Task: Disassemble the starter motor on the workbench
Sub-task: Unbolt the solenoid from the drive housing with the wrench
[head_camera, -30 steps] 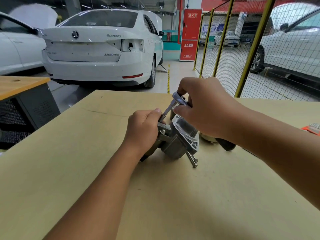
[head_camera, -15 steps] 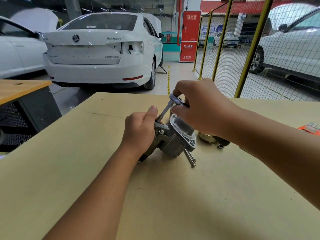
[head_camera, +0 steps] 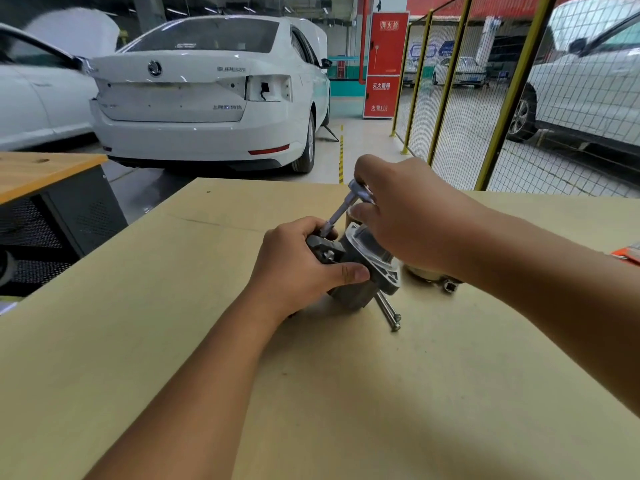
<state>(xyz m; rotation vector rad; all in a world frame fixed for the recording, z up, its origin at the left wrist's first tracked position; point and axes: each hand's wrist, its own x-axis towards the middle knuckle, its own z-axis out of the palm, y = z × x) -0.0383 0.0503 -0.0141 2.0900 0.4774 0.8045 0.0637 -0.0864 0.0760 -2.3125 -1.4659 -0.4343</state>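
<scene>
The grey metal starter motor [head_camera: 360,268] lies on the pale wooden workbench [head_camera: 311,375], near its middle. My left hand [head_camera: 298,268] grips the motor's dark rear end, thumb laid across the front of the body. My right hand [head_camera: 408,216] holds the head of a silver ratchet wrench [head_camera: 341,211], whose shaft slants down to a fastener beside my left fingers. Two long through bolts [head_camera: 389,311] stick out from under the motor's flange toward me.
Behind my right wrist sit a round metal part [head_camera: 420,271] and a small dark socket piece [head_camera: 450,287]. An orange tool [head_camera: 628,252] lies at the bench's right edge. A second bench [head_camera: 41,168] stands to the left. White cars and a yellow mesh fence lie beyond.
My left hand has shifted its grip, and the thumb now lies across the motor's front. The wrench and my right hand stay in nearly the same place.
</scene>
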